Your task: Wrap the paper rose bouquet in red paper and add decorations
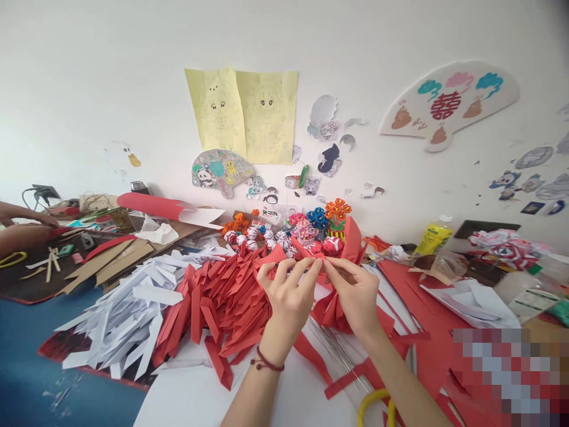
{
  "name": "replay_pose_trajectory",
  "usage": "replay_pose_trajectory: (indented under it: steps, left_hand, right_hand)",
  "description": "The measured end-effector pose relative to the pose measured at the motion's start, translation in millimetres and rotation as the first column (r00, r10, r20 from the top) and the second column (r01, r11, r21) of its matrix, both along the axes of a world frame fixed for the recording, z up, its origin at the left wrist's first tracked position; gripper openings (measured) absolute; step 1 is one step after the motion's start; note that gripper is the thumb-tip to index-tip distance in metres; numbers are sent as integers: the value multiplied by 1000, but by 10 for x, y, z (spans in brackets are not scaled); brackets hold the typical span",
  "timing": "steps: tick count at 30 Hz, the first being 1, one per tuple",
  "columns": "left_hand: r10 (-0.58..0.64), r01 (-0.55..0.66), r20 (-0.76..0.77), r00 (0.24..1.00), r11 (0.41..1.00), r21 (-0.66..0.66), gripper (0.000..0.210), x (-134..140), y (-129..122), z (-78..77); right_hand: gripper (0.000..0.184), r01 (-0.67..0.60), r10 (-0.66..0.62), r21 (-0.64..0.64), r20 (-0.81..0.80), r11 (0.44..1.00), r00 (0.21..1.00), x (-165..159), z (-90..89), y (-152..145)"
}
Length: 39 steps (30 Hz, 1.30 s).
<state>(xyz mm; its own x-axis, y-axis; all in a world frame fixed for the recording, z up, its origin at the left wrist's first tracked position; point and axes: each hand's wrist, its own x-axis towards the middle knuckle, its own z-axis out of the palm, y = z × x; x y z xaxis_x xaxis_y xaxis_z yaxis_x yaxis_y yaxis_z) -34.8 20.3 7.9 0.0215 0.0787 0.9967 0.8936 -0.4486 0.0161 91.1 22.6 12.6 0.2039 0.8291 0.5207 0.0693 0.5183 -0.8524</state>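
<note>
My left hand (287,296) and my right hand (353,290) meet above the table, fingertips pinching a small piece of red folded paper (311,254) between them. A red cord bracelet sits on my left wrist. Below and left of my hands lies a heap of folded red paper strips (222,302). Further left is a heap of folded white paper strips (128,308). Under my right hand is a crumpled red paper bunch (331,311).
Paper flowers and red-and-white balls (288,231) stand by the wall. A red paper roll (155,206), cardboard (111,258) and another person's arms (22,228) are at the left. Yellow-handled scissors (377,406) lie near me. A yellow bottle (433,237) stands at right.
</note>
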Motion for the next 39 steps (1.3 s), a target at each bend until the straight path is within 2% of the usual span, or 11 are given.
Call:
replay_pose_trajectory:
  steps: [4,9,14,17,20,23,26,30,33,35,39]
  left_hand:
    - [9,-9,-7,1000,1000,19,19,-12,-5,-7]
    - [-59,61,20,998,992,-109,27,-30,-15,-43]
    - [-75,75,5,997,989,-124,29,-46,-31,-34]
    - [-153,155,28,988,974,-163,29,-60,-53,13]
    - [-246,276,164,955,942,-193,20,-82,-55,69]
    - [-327,428,345,880,862,-273,9,-113,-15,116]
    - [-442,619,470,764,708,-340,5,-150,47,135]
    - [-560,819,620,549,508,-266,5,-196,97,125]
    - [-585,900,694,420,366,-236,8,-221,101,112]
    - [-577,919,723,379,328,-220,10,-229,103,104]
    - [-553,921,753,356,343,-184,14,-228,113,86]
  right_hand:
    - [18,-18,19,7,-22,1000,1000,-11,29,-25]
    - [20,-40,40,-6,-62,999,997,-25,33,-27]
    - [19,-50,49,-7,-58,999,997,-17,35,-7]
    - [17,-49,48,-6,-44,999,998,-4,39,0]
    - [16,-26,26,20,1,999,1000,8,35,-2]
    - [13,-20,13,77,84,997,996,15,24,-7]
    - [12,-55,36,126,154,990,987,17,19,-14]
    - [10,-81,52,162,179,983,982,18,20,-31]
    - [10,-85,58,172,159,981,986,9,23,-46]
    - [10,-88,63,165,149,982,987,-4,26,-56]
    - [11,-110,91,141,130,984,987,-38,34,-82]
